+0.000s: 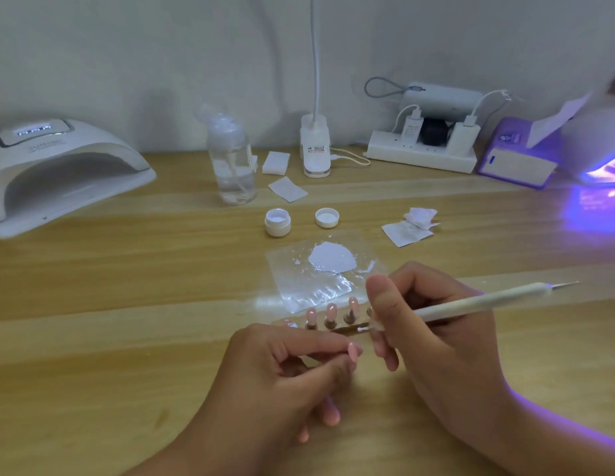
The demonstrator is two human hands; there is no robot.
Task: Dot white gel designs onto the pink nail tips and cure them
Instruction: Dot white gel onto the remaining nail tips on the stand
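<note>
My left hand point(282, 372) pinches a pink nail tip point(353, 351) between thumb and forefinger, just in front of a clear strip point(337, 324) where several more pink tips point(331, 311) stand on small pegs. My right hand point(436, 324) grips a white dotting pen point(471, 304) like a pencil, its working end point(361, 328) carrying a white bead just above the held tip. Behind the strip lies a clear sheet with a blob of white gel point(332, 258). An open white gel pot point(278, 221) and its lid point(327, 217) stand farther back.
A white cure lamp point(59, 173) sits at the far left, unlit inside. A second lamp point(604, 156) glows violet at the far right, beside a purple box point(515, 156). A clear pump bottle point(232, 163), wipes point(410, 225), a desk lamp base point(315, 149) and a power strip point(422, 149) line the back.
</note>
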